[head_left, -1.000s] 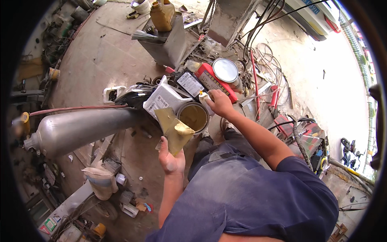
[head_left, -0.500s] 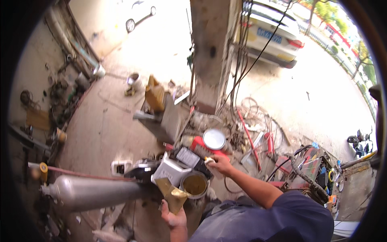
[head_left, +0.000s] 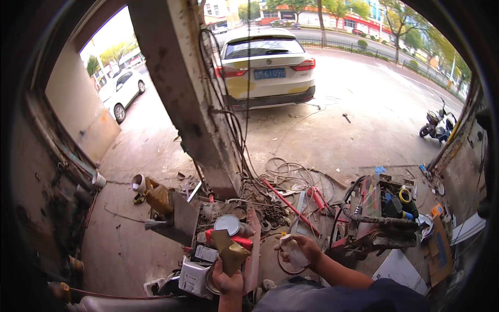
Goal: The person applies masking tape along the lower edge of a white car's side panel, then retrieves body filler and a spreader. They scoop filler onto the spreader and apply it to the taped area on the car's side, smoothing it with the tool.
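While the person's left hand [head_left: 228, 283] is closed around the lower end of an olive flat piece [head_left: 222, 248], thumb up along its edge, the right hand [head_left: 310, 250] is wrapped around a whitish tube [head_left: 294, 255] with a yellow tip. From where I stand, the two hands are well apart, the piece raised on the left and the tube tilted on the right, its tip pointing up and away from the body. A paler yellow patch shows on the olive piece, toward its right side.

Just beside the left hand sits a white package [head_left: 194, 276], and between them peeks the rim of an open can [head_left: 210, 285], mostly covered by the hand. Beyond these I see a dark box with a white label [head_left: 206, 254], a red box [head_left: 243, 242] and a round pale lid [head_left: 227, 224] over the red box. Farther out to the left, a brownish-yellow jug [head_left: 157, 198] leans near a grey metal box [head_left: 185, 218].

To the right of the hands stands a red frame [head_left: 358, 208] cluttered with tools, a yellow roll [head_left: 405, 195] among them. Past the concrete pillar [head_left: 174, 78], a white car with yellow patches [head_left: 267, 73] is parked outside, its rear toward us.
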`<act>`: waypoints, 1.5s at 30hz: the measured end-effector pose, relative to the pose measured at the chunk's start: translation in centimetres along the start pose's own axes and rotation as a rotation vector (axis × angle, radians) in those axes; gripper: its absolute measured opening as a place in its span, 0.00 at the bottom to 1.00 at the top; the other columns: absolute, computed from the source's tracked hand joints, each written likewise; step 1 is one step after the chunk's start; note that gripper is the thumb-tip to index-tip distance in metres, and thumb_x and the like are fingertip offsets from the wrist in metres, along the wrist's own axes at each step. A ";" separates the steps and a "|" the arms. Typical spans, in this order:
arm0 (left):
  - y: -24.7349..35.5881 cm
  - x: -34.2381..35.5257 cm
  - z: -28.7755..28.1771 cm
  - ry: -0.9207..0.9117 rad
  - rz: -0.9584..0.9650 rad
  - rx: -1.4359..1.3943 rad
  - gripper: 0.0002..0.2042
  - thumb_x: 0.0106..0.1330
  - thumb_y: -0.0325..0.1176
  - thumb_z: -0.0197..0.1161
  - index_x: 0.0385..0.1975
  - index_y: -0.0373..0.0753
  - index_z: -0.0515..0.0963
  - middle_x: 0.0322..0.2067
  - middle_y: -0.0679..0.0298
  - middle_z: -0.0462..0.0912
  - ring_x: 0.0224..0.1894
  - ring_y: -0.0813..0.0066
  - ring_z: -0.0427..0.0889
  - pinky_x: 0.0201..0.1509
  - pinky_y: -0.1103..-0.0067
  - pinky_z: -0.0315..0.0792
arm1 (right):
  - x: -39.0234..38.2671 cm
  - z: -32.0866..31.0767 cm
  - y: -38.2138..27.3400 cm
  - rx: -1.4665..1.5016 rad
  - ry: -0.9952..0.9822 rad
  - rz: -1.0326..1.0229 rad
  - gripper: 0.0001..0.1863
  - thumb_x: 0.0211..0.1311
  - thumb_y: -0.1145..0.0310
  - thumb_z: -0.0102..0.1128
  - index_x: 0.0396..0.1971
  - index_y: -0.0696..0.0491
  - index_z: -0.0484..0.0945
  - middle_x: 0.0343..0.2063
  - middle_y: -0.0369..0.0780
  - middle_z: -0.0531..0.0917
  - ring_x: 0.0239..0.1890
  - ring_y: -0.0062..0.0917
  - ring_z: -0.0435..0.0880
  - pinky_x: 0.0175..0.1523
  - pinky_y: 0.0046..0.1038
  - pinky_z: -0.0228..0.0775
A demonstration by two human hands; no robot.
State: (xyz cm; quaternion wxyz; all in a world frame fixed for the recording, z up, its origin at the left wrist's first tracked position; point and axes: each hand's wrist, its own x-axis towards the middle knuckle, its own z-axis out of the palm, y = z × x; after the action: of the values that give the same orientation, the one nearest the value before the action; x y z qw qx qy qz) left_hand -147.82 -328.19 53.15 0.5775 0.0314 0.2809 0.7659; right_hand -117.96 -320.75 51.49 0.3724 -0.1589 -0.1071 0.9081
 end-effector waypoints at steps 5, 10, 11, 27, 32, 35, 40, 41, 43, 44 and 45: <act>-4.5 -1.4 5.2 -0.068 -0.123 0.083 0.23 0.82 0.40 0.61 0.68 0.30 0.77 0.65 0.52 0.85 0.67 0.54 0.84 0.76 0.59 0.73 | -5.2 -1.2 -2.0 -0.121 0.055 -0.074 0.22 0.87 0.60 0.45 0.65 0.60 0.77 0.54 0.48 0.87 0.39 0.29 0.85 0.48 0.34 0.83; -8.7 -3.4 8.9 -0.166 -0.173 0.100 0.23 0.82 0.38 0.60 0.69 0.31 0.77 0.64 0.53 0.85 0.67 0.54 0.84 0.77 0.58 0.73 | -9.8 -0.3 -4.5 -0.801 0.250 -0.145 0.22 0.89 0.55 0.45 0.51 0.56 0.83 0.40 0.38 0.86 0.35 0.20 0.80 0.40 0.25 0.74; -9.4 -4.1 9.2 -0.235 -0.205 0.056 0.23 0.82 0.38 0.61 0.69 0.31 0.76 0.64 0.53 0.85 0.66 0.55 0.85 0.77 0.57 0.73 | -10.4 0.2 -4.8 -0.925 0.263 -0.177 0.23 0.90 0.53 0.43 0.49 0.54 0.83 0.34 0.34 0.83 0.32 0.18 0.75 0.39 0.25 0.70; -14.2 -9.1 12.4 -0.124 -0.013 0.488 0.14 0.81 0.34 0.66 0.52 0.26 0.85 0.50 0.56 0.91 0.50 0.67 0.90 0.61 0.71 0.81 | -16.7 5.2 -5.7 -1.660 0.283 -0.583 0.18 0.88 0.60 0.54 0.41 0.59 0.85 0.27 0.40 0.86 0.27 0.24 0.84 0.36 0.29 0.77; -13.8 -8.6 11.2 -0.163 -0.033 0.492 0.13 0.81 0.33 0.66 0.52 0.27 0.86 0.50 0.56 0.91 0.51 0.67 0.90 0.62 0.70 0.81 | -16.8 5.3 -5.2 -1.645 0.325 -0.539 0.19 0.88 0.59 0.55 0.43 0.61 0.85 0.23 0.38 0.85 0.24 0.21 0.81 0.32 0.29 0.74; -13.0 -8.0 9.5 -0.146 -0.055 0.522 0.13 0.80 0.31 0.67 0.56 0.28 0.85 0.54 0.56 0.90 0.55 0.64 0.90 0.64 0.66 0.83 | -16.3 5.2 -4.7 -1.506 0.351 -0.447 0.20 0.88 0.57 0.57 0.45 0.60 0.86 0.26 0.35 0.86 0.26 0.16 0.81 0.32 0.26 0.74; -11.6 -6.9 7.8 -0.139 -0.019 0.534 0.14 0.81 0.31 0.65 0.55 0.26 0.84 0.54 0.55 0.90 0.54 0.64 0.90 0.64 0.67 0.82 | -15.0 4.3 -4.8 -0.943 0.279 -0.273 0.20 0.85 0.53 0.61 0.54 0.58 0.83 0.39 0.37 0.90 0.38 0.18 0.87 0.45 0.26 0.80; -11.3 -6.7 7.7 -0.112 0.016 0.550 0.15 0.81 0.31 0.65 0.55 0.25 0.84 0.53 0.53 0.90 0.54 0.63 0.91 0.62 0.68 0.82 | -14.8 4.0 -5.0 -1.007 0.291 -0.309 0.21 0.85 0.53 0.62 0.57 0.58 0.81 0.40 0.38 0.90 0.40 0.20 0.88 0.47 0.26 0.81; -10.8 -6.6 7.6 -0.099 0.038 0.431 0.12 0.79 0.31 0.67 0.50 0.25 0.86 0.49 0.57 0.90 0.48 0.71 0.88 0.58 0.73 0.80 | -14.6 3.7 -4.9 -0.856 0.357 -0.226 0.21 0.76 0.64 0.75 0.56 0.57 0.75 0.39 0.38 0.87 0.41 0.24 0.89 0.49 0.30 0.84; -10.4 -6.5 7.6 -0.041 0.059 0.473 0.13 0.79 0.31 0.67 0.50 0.24 0.86 0.49 0.57 0.90 0.49 0.71 0.88 0.58 0.73 0.80 | -14.5 3.6 -4.8 -0.876 0.404 -0.247 0.21 0.74 0.66 0.76 0.55 0.57 0.74 0.38 0.38 0.86 0.39 0.24 0.90 0.47 0.30 0.85; -10.1 -6.3 7.6 -0.029 0.081 0.480 0.13 0.80 0.31 0.67 0.50 0.24 0.86 0.49 0.57 0.90 0.49 0.70 0.88 0.58 0.72 0.81 | -14.5 3.5 -4.7 -0.896 0.459 -0.268 0.22 0.72 0.68 0.78 0.54 0.57 0.74 0.38 0.38 0.86 0.38 0.24 0.90 0.45 0.31 0.85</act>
State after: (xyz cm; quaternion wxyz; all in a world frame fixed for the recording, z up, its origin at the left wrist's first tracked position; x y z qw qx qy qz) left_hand -134.16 -329.15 56.56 0.5261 0.1900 0.4452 0.6992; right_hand -106.49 -328.00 59.24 0.3949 -0.4827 -0.4201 0.6592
